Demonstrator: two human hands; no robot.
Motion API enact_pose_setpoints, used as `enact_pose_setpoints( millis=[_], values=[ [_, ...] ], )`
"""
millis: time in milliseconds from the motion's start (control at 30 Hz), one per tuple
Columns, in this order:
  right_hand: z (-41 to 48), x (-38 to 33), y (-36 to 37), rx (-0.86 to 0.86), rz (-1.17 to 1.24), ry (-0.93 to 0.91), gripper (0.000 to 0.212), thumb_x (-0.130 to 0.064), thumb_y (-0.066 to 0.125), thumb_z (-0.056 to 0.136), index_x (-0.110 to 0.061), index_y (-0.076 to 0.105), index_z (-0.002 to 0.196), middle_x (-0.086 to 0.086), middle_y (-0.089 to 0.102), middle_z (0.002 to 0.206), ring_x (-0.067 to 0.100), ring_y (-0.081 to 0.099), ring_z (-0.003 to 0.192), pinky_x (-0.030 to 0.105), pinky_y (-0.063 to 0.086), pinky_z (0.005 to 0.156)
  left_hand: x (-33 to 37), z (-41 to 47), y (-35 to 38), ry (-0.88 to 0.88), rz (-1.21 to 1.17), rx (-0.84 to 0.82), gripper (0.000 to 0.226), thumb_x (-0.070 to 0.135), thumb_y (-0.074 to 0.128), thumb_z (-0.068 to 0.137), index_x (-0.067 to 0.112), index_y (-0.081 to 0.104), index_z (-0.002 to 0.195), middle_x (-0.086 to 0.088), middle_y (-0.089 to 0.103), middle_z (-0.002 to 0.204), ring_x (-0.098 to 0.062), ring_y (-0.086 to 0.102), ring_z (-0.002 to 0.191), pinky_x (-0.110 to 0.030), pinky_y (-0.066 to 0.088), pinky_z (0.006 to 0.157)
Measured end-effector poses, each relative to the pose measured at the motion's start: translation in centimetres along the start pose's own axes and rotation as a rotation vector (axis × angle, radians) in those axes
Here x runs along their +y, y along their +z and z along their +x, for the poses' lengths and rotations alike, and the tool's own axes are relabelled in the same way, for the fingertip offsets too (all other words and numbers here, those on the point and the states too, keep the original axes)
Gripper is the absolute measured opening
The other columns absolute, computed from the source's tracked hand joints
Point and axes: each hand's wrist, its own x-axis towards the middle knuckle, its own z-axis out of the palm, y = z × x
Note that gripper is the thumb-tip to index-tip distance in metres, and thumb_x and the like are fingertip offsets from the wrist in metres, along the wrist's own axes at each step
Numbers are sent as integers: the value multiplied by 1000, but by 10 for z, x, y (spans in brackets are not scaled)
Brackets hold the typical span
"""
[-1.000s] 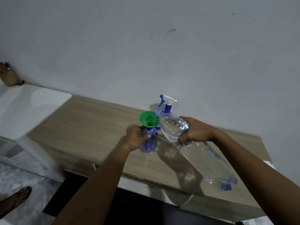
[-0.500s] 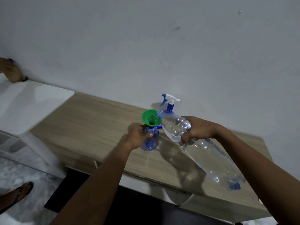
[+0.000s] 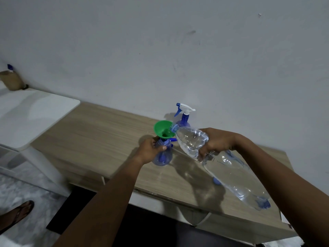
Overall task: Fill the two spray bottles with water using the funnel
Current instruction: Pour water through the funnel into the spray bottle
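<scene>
A green funnel (image 3: 162, 131) stands in the neck of a small blue spray bottle (image 3: 163, 156) on the wooden tabletop (image 3: 99, 139). My left hand (image 3: 149, 150) grips that bottle's neck. My right hand (image 3: 216, 142) grips a large clear water bottle (image 3: 229, 169), tilted with its mouth at the funnel's rim. A second blue spray bottle (image 3: 183, 118) with a white and blue trigger head stands behind, near the wall. A blue cap (image 3: 216, 181) lies on the table under the big bottle.
A white table (image 3: 32, 111) adjoins on the left, with a brown object (image 3: 11, 82) at its far end. A sandalled foot (image 3: 17, 213) stands on the marble floor at lower left. The grey wall runs close behind the tabletop.
The view shifted slightly. The water bottle stays tilted at the funnel, and both hands keep their grips.
</scene>
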Motion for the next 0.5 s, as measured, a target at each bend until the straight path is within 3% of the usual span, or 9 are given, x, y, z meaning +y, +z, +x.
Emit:
enact_pose_setpoints(
  millis=[133, 267, 400, 500],
  values=[
    [-1, 0, -1, 5, 1, 6, 51, -15, 85, 67, -31, 64, 110, 7, 78, 95, 29, 76, 85, 51, 62, 76, 0, 1, 1, -9, -6, 12, 42, 10, 78, 85, 8, 68, 125, -7, 75, 114, -25, 69, 111, -51, 50, 104],
    [-2, 1, -1, -16, 12, 24, 51, -17, 86, 67, -34, 63, 109, 6, 77, 92, 21, 75, 77, 38, 59, 65, 0, 1, 2, -7, -8, 21, 39, 7, 77, 85, 6, 68, 123, -8, 75, 114, -26, 69, 111, -50, 50, 104],
    [-2, 2, -1, -17, 19, 11, 53, -16, 87, 66, -32, 64, 111, 6, 78, 96, 27, 77, 84, 49, 63, 76, 0, 2, 2, -9, -5, 19, 39, 8, 78, 85, 6, 68, 123, -8, 75, 113, -25, 69, 110, -51, 51, 103],
    [-2, 2, -1, -20, 6, 8, 53, -17, 86, 68, -34, 63, 112, 4, 77, 96, 23, 76, 81, 42, 62, 70, 1, 1, 1, -12, -5, 14, 41, 8, 78, 85, 6, 67, 125, -8, 74, 115, -25, 69, 111, -50, 50, 104]
  ],
)
